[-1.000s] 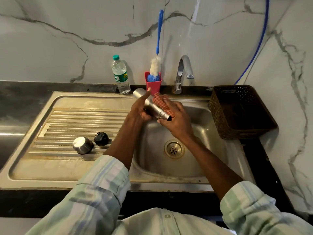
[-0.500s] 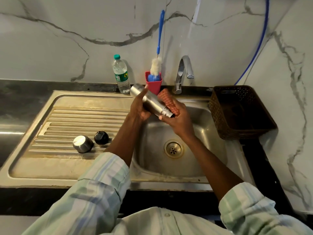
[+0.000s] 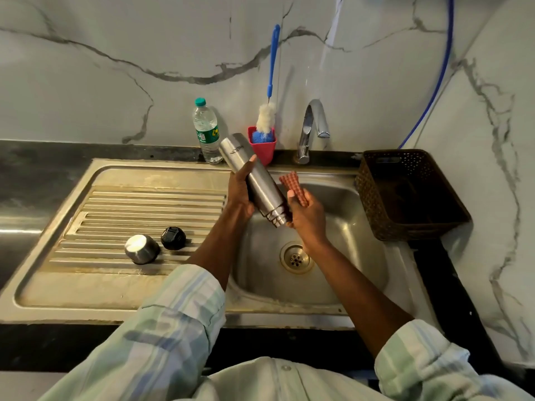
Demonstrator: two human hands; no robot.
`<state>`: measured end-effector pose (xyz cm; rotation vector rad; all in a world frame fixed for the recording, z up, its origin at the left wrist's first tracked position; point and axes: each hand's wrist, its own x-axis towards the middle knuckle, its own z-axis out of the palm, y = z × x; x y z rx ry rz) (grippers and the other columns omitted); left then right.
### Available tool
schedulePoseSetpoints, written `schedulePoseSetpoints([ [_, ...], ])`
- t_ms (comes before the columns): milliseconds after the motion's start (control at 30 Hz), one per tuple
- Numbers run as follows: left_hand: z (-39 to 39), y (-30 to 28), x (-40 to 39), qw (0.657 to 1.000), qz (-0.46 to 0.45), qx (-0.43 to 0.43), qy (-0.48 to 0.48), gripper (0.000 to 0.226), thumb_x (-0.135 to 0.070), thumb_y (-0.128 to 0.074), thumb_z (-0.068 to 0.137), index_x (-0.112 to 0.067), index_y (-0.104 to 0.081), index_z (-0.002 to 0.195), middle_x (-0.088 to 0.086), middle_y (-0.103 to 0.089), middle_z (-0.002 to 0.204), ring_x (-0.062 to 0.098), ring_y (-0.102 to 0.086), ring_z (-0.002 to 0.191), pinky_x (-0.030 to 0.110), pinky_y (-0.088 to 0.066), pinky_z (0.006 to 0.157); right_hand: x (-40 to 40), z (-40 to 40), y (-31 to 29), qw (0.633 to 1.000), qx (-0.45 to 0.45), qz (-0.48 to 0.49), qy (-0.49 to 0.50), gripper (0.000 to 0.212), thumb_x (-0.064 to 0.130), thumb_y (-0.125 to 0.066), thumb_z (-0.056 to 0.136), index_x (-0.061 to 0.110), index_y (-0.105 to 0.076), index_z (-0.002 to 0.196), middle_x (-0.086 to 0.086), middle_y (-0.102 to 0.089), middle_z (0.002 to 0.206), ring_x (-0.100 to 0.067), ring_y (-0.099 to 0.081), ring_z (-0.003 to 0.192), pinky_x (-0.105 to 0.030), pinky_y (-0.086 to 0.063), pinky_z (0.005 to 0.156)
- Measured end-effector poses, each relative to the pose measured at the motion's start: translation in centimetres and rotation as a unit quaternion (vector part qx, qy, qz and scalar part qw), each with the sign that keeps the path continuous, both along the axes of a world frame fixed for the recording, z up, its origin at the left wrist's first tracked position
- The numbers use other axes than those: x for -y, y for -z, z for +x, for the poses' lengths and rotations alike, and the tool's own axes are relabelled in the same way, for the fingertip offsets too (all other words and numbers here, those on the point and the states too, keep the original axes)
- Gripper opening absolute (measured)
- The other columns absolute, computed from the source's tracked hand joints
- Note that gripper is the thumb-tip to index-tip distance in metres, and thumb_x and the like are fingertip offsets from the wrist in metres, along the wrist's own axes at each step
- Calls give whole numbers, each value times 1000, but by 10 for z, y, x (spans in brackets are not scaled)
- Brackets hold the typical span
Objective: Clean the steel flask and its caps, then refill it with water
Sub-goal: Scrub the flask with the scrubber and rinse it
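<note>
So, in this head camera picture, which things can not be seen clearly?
- Mouth of the tilted steel flask: blurred by motion, partly behind the right hand.
- Red checked scrub pad: lower part hidden in that hand.
- Flask's far side: covered by the left hand.
- Green label text on the clear plastic bottle: too small.
- Inside of the dark brown perforated basket: too dark.

**How Many of Each Thing**

There is one steel flask [image 3: 251,175] in the middle of the frame. Two caps sit at lower left: one shiny cap [image 3: 142,249] and one black cap [image 3: 173,238]. There is one red scrub pad [image 3: 294,187], one water bottle [image 3: 206,131], one brush [image 3: 267,111], one red cup [image 3: 263,149], one tap [image 3: 310,131], one brown basket [image 3: 411,195] and two hands.
</note>
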<state>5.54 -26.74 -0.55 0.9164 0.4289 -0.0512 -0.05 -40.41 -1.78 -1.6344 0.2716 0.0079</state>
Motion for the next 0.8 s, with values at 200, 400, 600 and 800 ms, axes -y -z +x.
schedulePoseSetpoints([
  [200, 1, -8, 8, 998, 58, 7, 11, 71, -45, -75, 81, -14, -46, 138, 19, -65, 121, 33, -66, 106, 42, -59, 81, -16, -10, 3, 945, 88, -312, -39, 49, 44, -32, 103, 24, -36, 148, -10, -52, 132, -30, -54, 114, -34, -43, 87],
  [400, -14, -5, 16, 988, 91, -24, 120, 59, -56, -58, 91, -15, -51, 131, 14, -70, 110, 24, -71, 90, 35, -59, 70, -12, 14, -15, 969, 56, -235, -53, 46, 42, -27, 105, 25, -37, 147, 2, -55, 111, -16, -59, 93, -14, -37, 59],
  [600, -8, 0, 9, 990, 77, -15, 119, 47, -54, -48, 97, -11, -60, 110, 13, -69, 96, 22, -70, 79, 33, -60, 68, -20, -17, 15, 919, 256, -273, -127, 48, 42, -38, 102, 36, -32, 149, -4, -36, 149, -22, -49, 124, -37, -52, 97],
  [800, -28, 11, 26, 982, 78, -44, 169, 48, -53, -38, 102, -14, -64, 109, 10, -74, 89, 17, -72, 68, 27, -58, 59, -4, 31, -10, 956, 176, -230, -55, 48, 30, -39, 105, 27, -31, 152, -8, -27, 155, -18, -40, 132, -21, -41, 102],
])
